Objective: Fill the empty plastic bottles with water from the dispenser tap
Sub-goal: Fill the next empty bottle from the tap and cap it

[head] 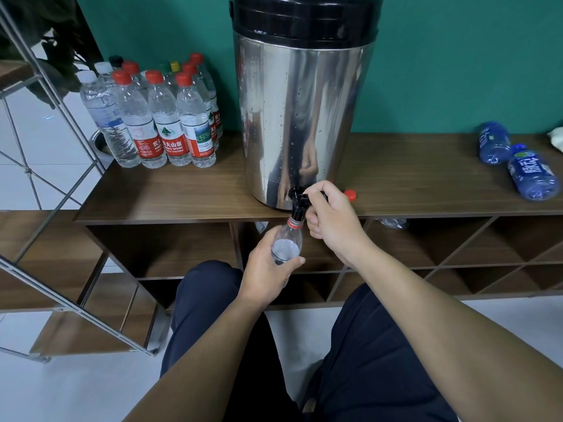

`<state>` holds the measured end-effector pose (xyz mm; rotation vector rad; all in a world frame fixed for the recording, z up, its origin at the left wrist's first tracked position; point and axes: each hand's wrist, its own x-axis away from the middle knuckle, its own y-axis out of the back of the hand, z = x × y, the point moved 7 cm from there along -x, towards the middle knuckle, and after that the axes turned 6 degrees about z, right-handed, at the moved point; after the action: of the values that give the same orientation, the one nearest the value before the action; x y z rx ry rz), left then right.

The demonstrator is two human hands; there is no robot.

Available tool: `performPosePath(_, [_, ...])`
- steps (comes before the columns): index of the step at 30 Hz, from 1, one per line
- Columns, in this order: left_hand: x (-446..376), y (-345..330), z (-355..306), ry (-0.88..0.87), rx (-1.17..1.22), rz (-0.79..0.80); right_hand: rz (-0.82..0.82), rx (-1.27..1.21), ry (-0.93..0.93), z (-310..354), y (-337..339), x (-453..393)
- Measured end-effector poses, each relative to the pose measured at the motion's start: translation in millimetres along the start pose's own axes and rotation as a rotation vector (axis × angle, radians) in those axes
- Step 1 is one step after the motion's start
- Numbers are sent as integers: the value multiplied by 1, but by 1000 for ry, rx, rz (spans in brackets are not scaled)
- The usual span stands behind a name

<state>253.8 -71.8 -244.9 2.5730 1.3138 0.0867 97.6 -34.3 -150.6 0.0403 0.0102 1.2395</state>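
A clear plastic bottle (286, 243) is held just below the middle of the frame, its open, red-ringed neck set directly under the black tap (297, 204) of the dispenser (300, 117). Water is seen inside the bottle, partway up. The bottle's body is wrapped by the curled fingers and thumb of the left hand (268, 269), which comes up from the lower centre. Just to the right of the bottle's neck, the tap's black lever is gripped by the right hand (330, 220), fingers curled round it; this hand sits slightly above and beside the left, the two close but apart.

The steel dispenser with its black lid is stood at the front edge of a wooden shelf top (182, 190), at upper centre. A red cap (350, 194) is laid on the shelf just right of the right hand. In the upper left, a cluster of capped bottles (158, 117) is stood upright, most with red caps and red labels. At the far right, two blue bottles (515, 159) are laid on their sides. Dark trouser legs are seen in the lower part of the frame.
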Motion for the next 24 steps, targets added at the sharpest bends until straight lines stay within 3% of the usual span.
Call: performPosePath(24, [0,1,1,-16,31,-7,16,12,2,-2,1,-3])
